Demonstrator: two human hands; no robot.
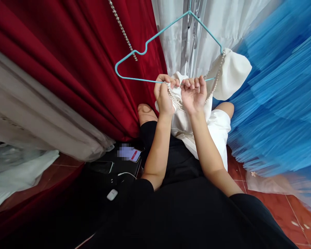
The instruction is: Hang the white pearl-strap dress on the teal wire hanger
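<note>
A turquoise clothes hanger hangs in front of me, its lower bar running through my two hands. My left hand is closed around that bar, with a pearl strap and some white cloth coming out beside its fingers. Close by on the right, my right hand has its palm turned up and its fingers curled at the bar; what lies inside them is partly hidden. The white garment covers the hanger's right end. More of its cloth drapes over my lap, and pearls run down from the hanger's right shoulder.
Red drapery stands at the left, blue ruffled tulle at the right. A beaded strand hangs upper left. By my left side lie a lit phone, a dark phone, a white earbud case and a white cable.
</note>
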